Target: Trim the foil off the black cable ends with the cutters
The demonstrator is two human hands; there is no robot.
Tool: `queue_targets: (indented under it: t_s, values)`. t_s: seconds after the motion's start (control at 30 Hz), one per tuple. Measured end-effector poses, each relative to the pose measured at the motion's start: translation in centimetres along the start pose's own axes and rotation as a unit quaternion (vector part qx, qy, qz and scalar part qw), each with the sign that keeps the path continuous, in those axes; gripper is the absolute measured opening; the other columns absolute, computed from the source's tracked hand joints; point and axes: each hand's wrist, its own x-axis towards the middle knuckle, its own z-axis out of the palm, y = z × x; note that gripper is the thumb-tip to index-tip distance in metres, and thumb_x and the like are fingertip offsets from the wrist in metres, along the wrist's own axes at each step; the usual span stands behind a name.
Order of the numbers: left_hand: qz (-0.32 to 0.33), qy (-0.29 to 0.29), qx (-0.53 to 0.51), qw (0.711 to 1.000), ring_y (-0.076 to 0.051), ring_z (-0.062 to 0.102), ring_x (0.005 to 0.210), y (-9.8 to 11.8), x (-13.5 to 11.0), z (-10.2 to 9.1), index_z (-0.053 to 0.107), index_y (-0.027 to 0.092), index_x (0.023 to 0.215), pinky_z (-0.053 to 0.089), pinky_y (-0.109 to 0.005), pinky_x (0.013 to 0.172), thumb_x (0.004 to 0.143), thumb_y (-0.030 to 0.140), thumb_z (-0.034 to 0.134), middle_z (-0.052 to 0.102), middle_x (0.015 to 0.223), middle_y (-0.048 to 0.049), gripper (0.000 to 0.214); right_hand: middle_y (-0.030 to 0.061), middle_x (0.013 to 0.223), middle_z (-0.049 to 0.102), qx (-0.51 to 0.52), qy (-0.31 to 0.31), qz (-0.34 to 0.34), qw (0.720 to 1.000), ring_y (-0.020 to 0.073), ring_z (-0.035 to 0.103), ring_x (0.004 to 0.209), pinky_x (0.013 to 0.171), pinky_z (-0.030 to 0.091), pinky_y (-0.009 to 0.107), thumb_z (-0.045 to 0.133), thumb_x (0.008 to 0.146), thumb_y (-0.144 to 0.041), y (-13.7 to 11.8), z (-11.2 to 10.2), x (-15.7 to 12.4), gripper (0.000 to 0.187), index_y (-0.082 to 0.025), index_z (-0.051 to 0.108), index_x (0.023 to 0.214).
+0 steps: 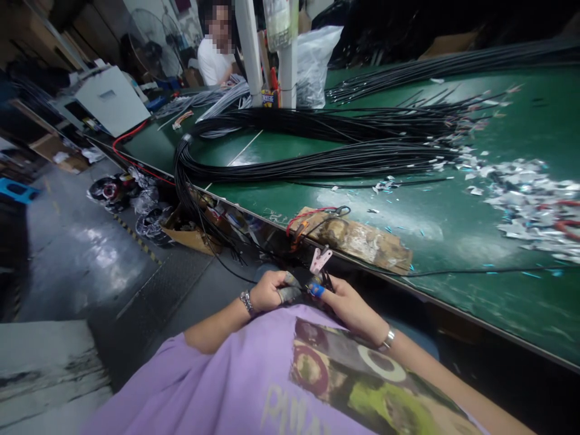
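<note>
Left hand (267, 291), with grey cots on the fingertips, and right hand (345, 304), one fingertip taped blue, met just below the near edge of the green table (453, 229). Both were pinched closed on a dark cable end (317, 281) between them; finer detail too small to tell. Pink clip (320, 259) stood at the table edge just above. Black cable bundle (317, 162) lay across the table's middle, foil scraps (525, 199) on its right side.
</note>
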Motion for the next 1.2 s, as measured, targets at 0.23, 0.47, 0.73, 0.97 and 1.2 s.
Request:
queue_targets:
  t_s: [0.23,0.47,0.73,0.97,1.2]
  values:
    - [0.037,0.068,0.014,0.997,-0.008,0.052,0.048,-0.7,-0.5,-0.5,0.061,0.012,0.071,0.042,-0.019,0.048,0.075,0.061,0.062,0.059,0.055,-0.0022,0.049,-0.0069,0.044,0.037,0.076,0.102,0.031,0.991,0.0068,0.027,0.042,0.042,0.021,0.023,0.074,0.057,-0.059,0.5,-0.2,0.5,0.048,-0.02,0.048,0.054]
    - [0.21,0.171,0.211,0.939,-0.012,0.061,0.059,0.4,0.9,-1.3,0.067,0.015,0.075,0.05,-0.024,0.06,0.082,0.042,0.06,0.067,0.064,-0.0056,0.028,-0.0079,0.043,0.03,0.162,0.026,0.025,0.986,0.0066,0.019,0.041,0.04,0.016,0.023,0.062,0.062,-0.076,-1.6,-0.2,1.5,0.057,-0.019,0.054,0.061]
    - [0.316,0.231,0.328,0.86,-0.013,0.062,0.059,-0.4,1.8,-0.4,0.069,0.017,0.083,0.049,-0.023,0.057,0.082,0.03,0.058,0.067,0.064,-0.0054,0.017,-0.006,0.048,0.038,0.235,0.04,0.036,0.971,0.0076,0.028,0.044,0.043,0.021,0.023,0.076,0.055,-0.063,-2.2,0.5,2.2,0.051,-0.02,0.051,0.061]
    - [0.309,0.219,0.338,0.862,-0.013,0.062,0.06,-0.9,1.3,-0.3,0.068,0.017,0.084,0.049,-0.024,0.058,0.081,0.029,0.057,0.066,0.066,-0.0054,0.016,-0.0071,0.047,0.035,0.248,0.063,0.023,0.966,0.0062,0.026,0.043,0.043,0.019,0.023,0.081,0.048,-0.061,-2.1,0.8,2.4,0.055,-0.02,0.046,0.055]
    - [0.335,0.238,0.367,0.835,-0.012,0.06,0.058,-0.5,1.3,-0.1,0.068,0.017,0.084,0.047,-0.022,0.056,0.083,0.027,0.056,0.066,0.064,-0.0046,0.016,-0.0063,0.048,0.04,0.267,0.075,0.029,0.96,0.0058,0.029,0.044,0.042,0.02,0.021,0.081,0.048,-0.063,-1.8,1.1,2.4,0.055,-0.019,0.051,0.06]
